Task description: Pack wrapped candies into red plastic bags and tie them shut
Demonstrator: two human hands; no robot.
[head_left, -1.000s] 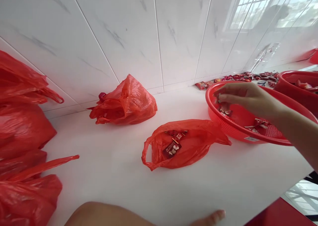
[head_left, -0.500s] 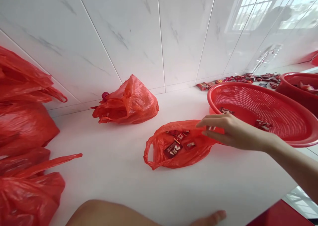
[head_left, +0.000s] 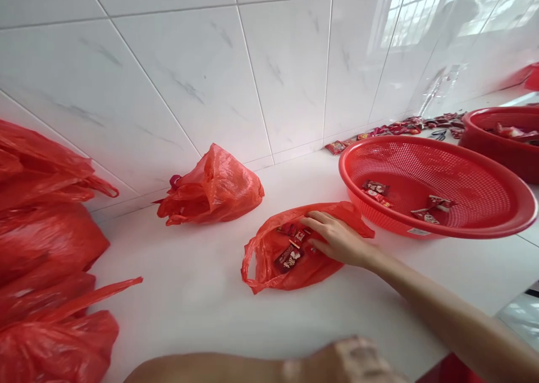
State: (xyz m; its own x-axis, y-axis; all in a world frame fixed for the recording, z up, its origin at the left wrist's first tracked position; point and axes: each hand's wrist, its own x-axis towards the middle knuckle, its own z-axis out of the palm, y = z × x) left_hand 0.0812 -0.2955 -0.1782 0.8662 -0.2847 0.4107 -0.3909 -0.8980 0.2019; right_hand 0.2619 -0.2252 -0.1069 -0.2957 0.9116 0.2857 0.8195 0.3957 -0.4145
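My right hand [head_left: 334, 237] reaches into the mouth of a red plastic bag [head_left: 269, 282] lying on the white counter. Its fingers are stretched out with a gap to the thumb, and I see nothing held between them. Close to the fingertips are small packaged snacks, among them a dark brown packet [head_left: 288, 258] and a red packet [head_left: 298, 237]; the hand covers part of the bag's contents. At the bottom edge, my left hand [head_left: 357, 360] is low over the counter, smeared by motion and partly cut off, with its fingers not readable.
A red perforated basket [head_left: 446, 147] with several packets stands to the right, another red basket [head_left: 475, 147] behind it. Loose packets [head_left: 396, 129] line the tiled wall. A crumpled red bag [head_left: 231, 186] sits at the back; filled red bags [head_left: 50, 242] are piled at left.
My right hand has moved left from beside the basket's rim into the bag. My left hand has turned and blurred. More packets show in the basket as the view has shifted.
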